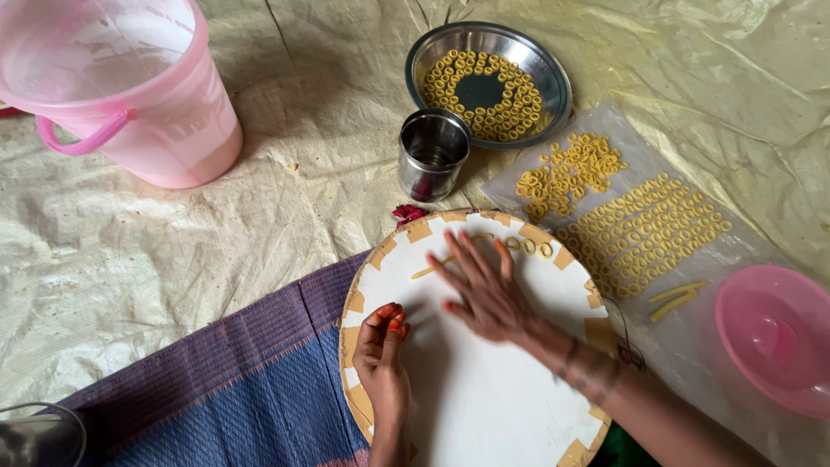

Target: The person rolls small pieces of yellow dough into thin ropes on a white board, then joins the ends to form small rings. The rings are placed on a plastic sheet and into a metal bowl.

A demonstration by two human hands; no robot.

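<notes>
Right hand: the right hand (484, 290) is lying flat and spread wide on the round white board (484, 389), fingers pointing toward a thin yellow dough strip (430, 269), holding nothing.
Left hand: the left hand (380, 346) is resting at the board's left edge, fingers loosely curled together, gripping nothing (nails painted orange).
Board: it is sitting on a purple woven mat (251, 380), with a few dough rings (527, 246) lying near its far rim.
Beyond the board: a steel cup (432, 154) is standing just beside a steel plate (553, 73) filled with rings.
Right side: more rings (640, 229) are drying in rows on a clear plastic sheet (692, 346), near a pink bowl (774, 337).
Far left: a pink bucket (130, 86) is standing on the floor covering.
</notes>
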